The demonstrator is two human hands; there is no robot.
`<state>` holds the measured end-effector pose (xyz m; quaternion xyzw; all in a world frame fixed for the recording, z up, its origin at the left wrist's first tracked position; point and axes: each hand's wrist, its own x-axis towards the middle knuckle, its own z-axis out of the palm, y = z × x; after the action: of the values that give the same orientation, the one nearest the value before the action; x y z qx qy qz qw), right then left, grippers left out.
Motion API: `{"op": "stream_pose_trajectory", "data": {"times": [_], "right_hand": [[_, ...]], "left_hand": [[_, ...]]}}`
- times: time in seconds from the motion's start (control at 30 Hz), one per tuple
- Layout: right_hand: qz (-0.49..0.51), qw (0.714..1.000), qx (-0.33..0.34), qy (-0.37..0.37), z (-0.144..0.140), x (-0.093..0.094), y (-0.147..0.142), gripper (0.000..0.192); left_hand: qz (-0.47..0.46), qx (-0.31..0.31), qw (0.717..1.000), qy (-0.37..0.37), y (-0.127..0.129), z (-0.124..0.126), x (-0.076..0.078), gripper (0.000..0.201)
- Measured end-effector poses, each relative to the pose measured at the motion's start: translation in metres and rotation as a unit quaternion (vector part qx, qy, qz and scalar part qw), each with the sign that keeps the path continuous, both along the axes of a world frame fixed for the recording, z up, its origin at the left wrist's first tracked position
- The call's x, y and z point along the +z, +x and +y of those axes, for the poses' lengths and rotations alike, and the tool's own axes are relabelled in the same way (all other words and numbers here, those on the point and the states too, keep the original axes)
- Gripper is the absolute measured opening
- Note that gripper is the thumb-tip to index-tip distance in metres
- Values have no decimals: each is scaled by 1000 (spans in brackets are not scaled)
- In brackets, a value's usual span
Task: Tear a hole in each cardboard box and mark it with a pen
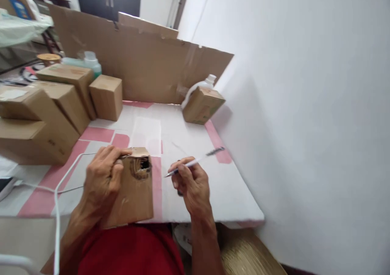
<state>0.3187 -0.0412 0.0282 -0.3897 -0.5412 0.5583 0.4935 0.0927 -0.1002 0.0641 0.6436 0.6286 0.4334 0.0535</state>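
Note:
A cardboard box (134, 200) lies at the table's front edge, close against my body. Near its top right corner is a dark hole, with dark curved marks drawn around it. My left hand (105, 171) grips the box's left side, thumb on the face and fingers along the upper edge. To the right of the box, my right hand (191, 181) holds a pen (195, 161) between thumb and fingers. The pen's tip points left toward the box and is apart from it. Its rear end is dark and blurred.
Several cardboard boxes (65, 100) stand at the left, with a bottle (91, 61) behind them. A small box (202, 106) leans by a white bottle (210, 80) at the back right. A cardboard panel (146, 63) closes the rear. White cable (57, 210) crosses the left; a wall (310, 124) bounds the right.

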Motion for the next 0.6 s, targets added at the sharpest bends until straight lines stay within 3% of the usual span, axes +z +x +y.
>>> {"op": "stream_pose_trajectory", "data": {"times": [0.07, 0.1, 0.17, 0.23, 0.33, 0.43, 0.6], "right_hand": [[-156, 987, -25, -7, 12, -19, 7, 27], [-275, 961, -31, -7, 18, -30, 9, 24], [-491, 870, -36, -14, 24, -53, 6, 15], [-595, 802, -39, -33, 26, -75, -2, 11], [-629, 775, -44, -51, 22, -97, -16, 30], [-657, 751, -44, -51, 19, -106, -25, 40], [-675, 735, -44, -45, 19, -103, -25, 30]], "left_hand": [[13, 4, 1000, 4, -2, 0, 0, 30], [19, 4, 1000, 3, -3, 1, 1, 30], [26, 3, 1000, -4, -5, 2, 2, 29], [32, 6, 999, -7, -5, 3, 3, 29], [52, 20, 998, 12, -5, 5, 2, 32], [64, 26, 997, 18, -6, 6, 0, 35], [63, 22, 998, 20, -6, 6, -1, 36]]}}
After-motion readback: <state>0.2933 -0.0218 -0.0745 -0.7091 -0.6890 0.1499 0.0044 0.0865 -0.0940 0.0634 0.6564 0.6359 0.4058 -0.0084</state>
